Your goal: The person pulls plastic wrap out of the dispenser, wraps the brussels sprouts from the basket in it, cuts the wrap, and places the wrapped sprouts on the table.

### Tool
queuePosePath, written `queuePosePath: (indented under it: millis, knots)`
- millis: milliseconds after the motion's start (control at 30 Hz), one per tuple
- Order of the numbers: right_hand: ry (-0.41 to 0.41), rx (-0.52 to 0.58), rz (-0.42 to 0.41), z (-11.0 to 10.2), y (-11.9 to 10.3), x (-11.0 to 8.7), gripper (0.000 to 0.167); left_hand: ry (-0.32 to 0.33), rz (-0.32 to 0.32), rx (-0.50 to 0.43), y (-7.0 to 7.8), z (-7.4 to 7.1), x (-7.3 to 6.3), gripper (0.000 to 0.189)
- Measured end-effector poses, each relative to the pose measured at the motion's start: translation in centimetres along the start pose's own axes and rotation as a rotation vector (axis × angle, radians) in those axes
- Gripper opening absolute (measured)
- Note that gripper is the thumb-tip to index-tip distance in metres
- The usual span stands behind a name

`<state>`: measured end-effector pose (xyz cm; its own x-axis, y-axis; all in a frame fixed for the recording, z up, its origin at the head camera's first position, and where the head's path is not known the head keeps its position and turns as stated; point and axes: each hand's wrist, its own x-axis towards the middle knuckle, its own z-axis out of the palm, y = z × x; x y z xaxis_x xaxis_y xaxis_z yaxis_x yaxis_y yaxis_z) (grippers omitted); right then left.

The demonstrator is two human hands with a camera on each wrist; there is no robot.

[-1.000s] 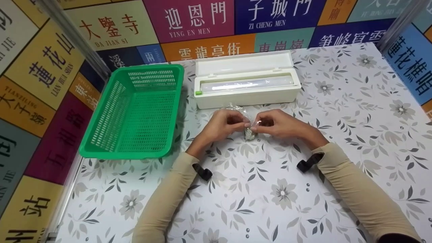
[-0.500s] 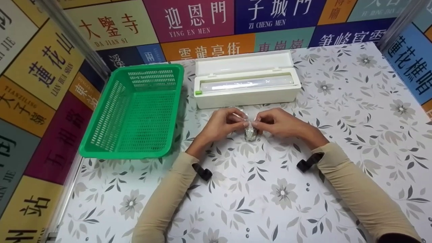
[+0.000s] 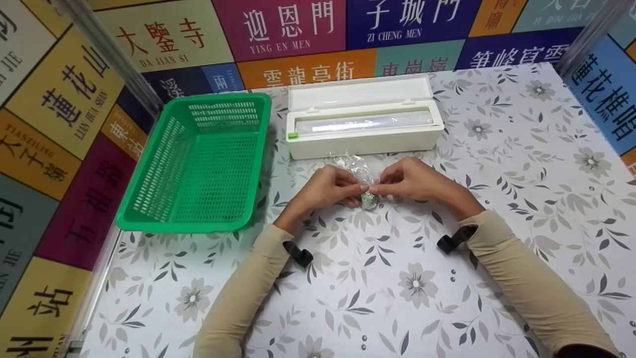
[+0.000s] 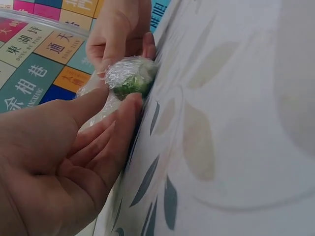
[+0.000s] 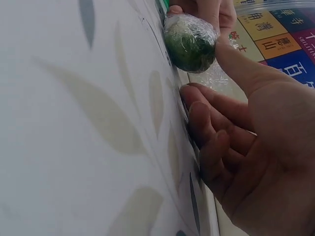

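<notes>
A small, rounded green piece of produce (image 5: 189, 44) is wrapped in clear cling film and sits low at the table, between both hands. The loose film (image 3: 355, 166) gathers above it and fans out toward the long white box. My left hand (image 3: 329, 187) pinches the gathered film from the left, thumb and fingertips right at the wrapped piece. From the right, my right hand (image 3: 415, 180) pinches the same gather, its thumb tip almost meeting the left one. In the right wrist view, the right hand's other fingers are curled beside the tabletop.
Behind the hands stands a white cling film box (image 3: 365, 144), lid raised, with a film roll (image 3: 367, 123) inside and a green slider at its left end. A green plastic basket (image 3: 256, 199) is at the left. Printed panels enclose the flower-patterned table (image 3: 417, 323).
The thumbs have come together over the wrapped piece after standing slightly apart half a second ago. The loose film shows more widely behind the fingers now. Basket and box have stayed put.
</notes>
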<state>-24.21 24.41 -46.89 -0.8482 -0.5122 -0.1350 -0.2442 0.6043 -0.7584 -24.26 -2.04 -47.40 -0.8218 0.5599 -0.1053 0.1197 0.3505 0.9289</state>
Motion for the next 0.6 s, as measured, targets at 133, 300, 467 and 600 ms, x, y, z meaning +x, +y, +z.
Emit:
queuePosePath:
  millis: [133,300,467,600]
  knots:
    - [0.013,0.058,-0.057,0.01,-0.07,0.01,0.027,0.018,0.073,0.063,0.12,0.09,0.11,0.022]
    - [0.039,0.15,-0.091,0.3,-0.06,0.16,0.028,0.1,0.117,-0.001,0.22,0.36,0.35,0.018]
    - [0.071,0.196,-0.125,0.57,0.02,0.18,0.024,0.12,0.127,-0.021,0.11,0.5,0.48,0.015]
    - [0.12,0.216,-0.143,0.74,0.06,0.16,0.021,0.101,0.138,-0.054,-0.01,0.33,0.5,0.023]
